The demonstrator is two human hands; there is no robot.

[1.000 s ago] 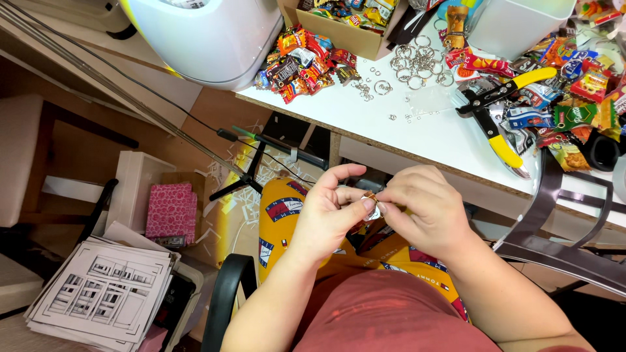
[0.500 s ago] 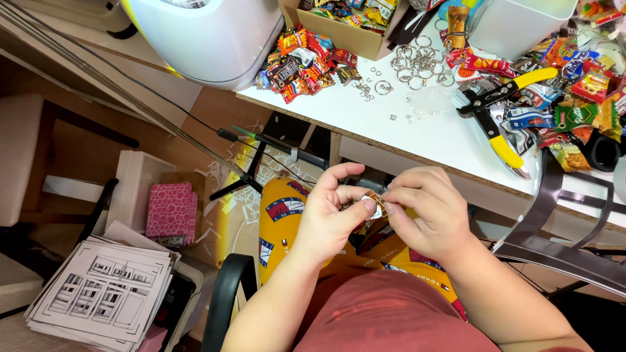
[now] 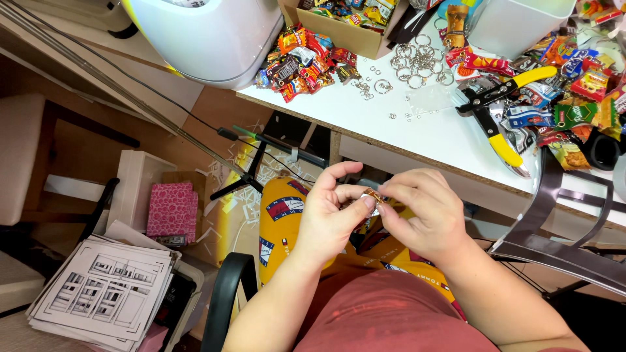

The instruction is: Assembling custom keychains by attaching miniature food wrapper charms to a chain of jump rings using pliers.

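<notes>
Metal glint, brownish and tiny, pinched at frame centre: a small charm piece [image 3: 372, 194], too small to name more exactly, held over the lap, below the near edge of the white table [image 3: 424, 133]. Left hand [image 3: 329, 218] curled, thumb and forefinger closed on the piece, other fingers lifted and spread. Right hand [image 3: 424, 212] likewise closed down, fingertips meeting the same piece from the right side of the frame. Both grips pincer-tight on one very small thing, nothing beneath but a yellow printed bag [image 3: 283, 215] and the floor.

Likely trouble: a slip. Piece small, smooth, gripped only by fingertips; a twist or a push too hard could pop it free, down onto the bag or into the white paper scraps [image 3: 251, 179] on the floor at centre left, hard to find again. Loose split rings [image 3: 417, 58] scattered upper centre, near the table edge, apt to roll off if nudged by a reaching arm. Yellow-handled pliers [image 3: 499, 111] lying at upper right among heaped candy wrappers [image 3: 574, 85], easily tangled with the wrappers on a blind reach. More sweets [image 3: 303, 58] piled upper centre-left beside a cardboard box [image 3: 352, 32]. Hands well apart from the table things, so any fetch means loosening one grip.
</notes>
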